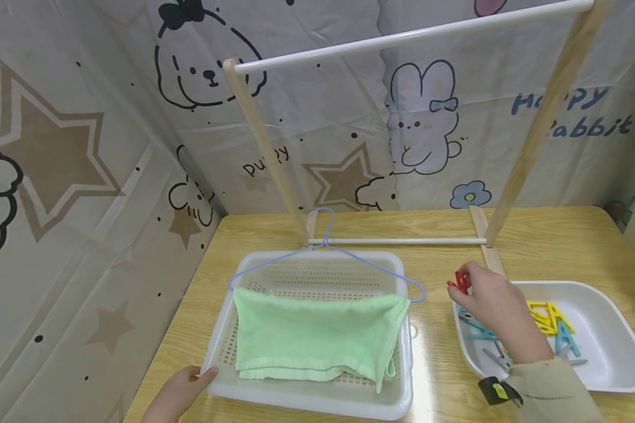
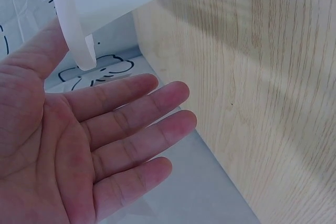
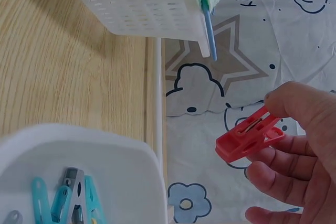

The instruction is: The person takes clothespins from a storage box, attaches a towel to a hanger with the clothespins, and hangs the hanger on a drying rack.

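Observation:
Between the thumb and fingers of my right hand a red clothespin is pinched, above the left end of a white tub. My left hand is at the near left corner of a white perforated basket. Its thumb rests over the rim, and the left wrist view shows its other fingers extended outside the basket. A folded light green towel lies across the basket, covering part of its inside. A thin blue-purple hanger spans the basket's far part, its hook pointing to the back.
Yellow clothespins, blue ones and grey ones lie in the tub. Behind the basket stands a wooden rack with a white top bar and a low white bar. Printed cloth hangs behind the wooden table.

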Available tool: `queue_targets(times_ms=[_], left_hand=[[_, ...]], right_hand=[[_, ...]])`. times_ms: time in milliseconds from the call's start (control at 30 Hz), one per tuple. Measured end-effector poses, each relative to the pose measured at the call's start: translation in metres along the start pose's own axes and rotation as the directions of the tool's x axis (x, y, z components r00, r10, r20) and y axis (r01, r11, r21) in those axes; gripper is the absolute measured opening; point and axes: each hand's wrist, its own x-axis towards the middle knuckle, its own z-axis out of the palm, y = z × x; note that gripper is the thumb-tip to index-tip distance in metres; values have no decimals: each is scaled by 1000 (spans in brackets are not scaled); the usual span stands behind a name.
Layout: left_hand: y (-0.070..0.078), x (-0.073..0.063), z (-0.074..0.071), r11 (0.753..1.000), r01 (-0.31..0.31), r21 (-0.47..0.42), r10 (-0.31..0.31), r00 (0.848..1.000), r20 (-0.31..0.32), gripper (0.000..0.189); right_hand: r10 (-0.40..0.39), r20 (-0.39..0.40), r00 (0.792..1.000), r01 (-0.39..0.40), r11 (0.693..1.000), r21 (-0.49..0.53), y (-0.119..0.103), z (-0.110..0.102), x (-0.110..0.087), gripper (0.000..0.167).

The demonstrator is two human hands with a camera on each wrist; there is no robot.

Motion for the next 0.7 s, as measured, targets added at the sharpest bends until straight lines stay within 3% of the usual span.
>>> queue_targets(times_ms=[333, 567, 700], left_hand=[[0, -2, -1, 1000, -16, 20, 16, 1000, 1, 86], [3, -3, -1, 1000, -6, 0, 6, 1000, 5, 88], [5, -4, -3, 999, -25, 32, 25, 1000, -6, 87]], right_hand=[[-1, 11, 1000, 1, 1000, 27, -6, -1, 2, 34], [-20, -28, 999, 21, 999, 25, -12, -2, 2, 34], [-41, -43, 998, 42, 999, 26, -15, -3, 2, 34]])
